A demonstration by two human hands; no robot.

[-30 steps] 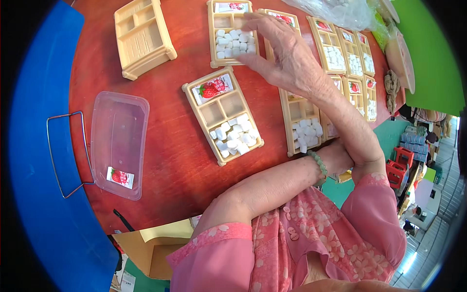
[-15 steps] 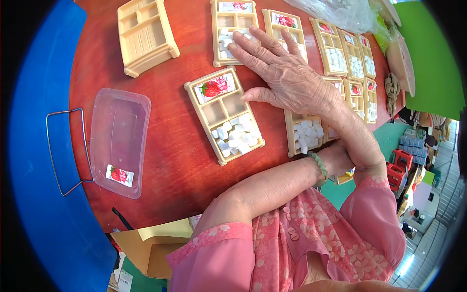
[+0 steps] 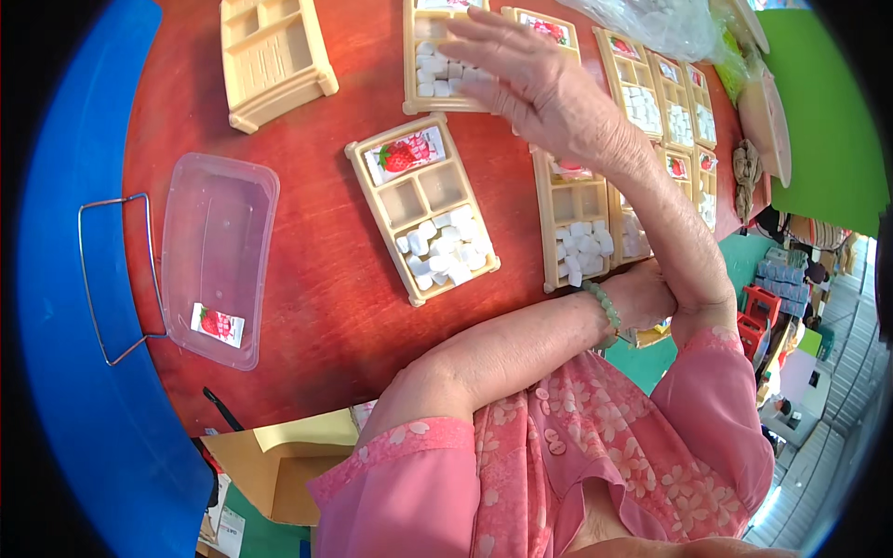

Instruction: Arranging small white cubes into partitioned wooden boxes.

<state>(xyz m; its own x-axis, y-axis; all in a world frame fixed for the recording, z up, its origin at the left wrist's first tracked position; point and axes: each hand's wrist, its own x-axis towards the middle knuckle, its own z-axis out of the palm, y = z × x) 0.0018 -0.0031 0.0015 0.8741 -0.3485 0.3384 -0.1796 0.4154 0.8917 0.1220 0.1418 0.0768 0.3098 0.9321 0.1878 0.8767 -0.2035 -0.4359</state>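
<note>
The right hand (image 3: 539, 88) hovers with fingers spread and empty over a cream tray (image 3: 445, 58) holding white cubes. The left hand (image 3: 642, 296) is mostly hidden, so its grip cannot be told. Nearer the person, another divided tray (image 3: 420, 206) holds cubes and a strawberry packet (image 3: 403, 155). Far left, a clear tub (image 3: 219, 256) contains one packet on the red bench (image 3: 307, 307).

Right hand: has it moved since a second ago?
Yes. The right hand has slid left, off the trays at the far right, and is now open over the top-middle tray, judged against the fixed angled tray.
</note>
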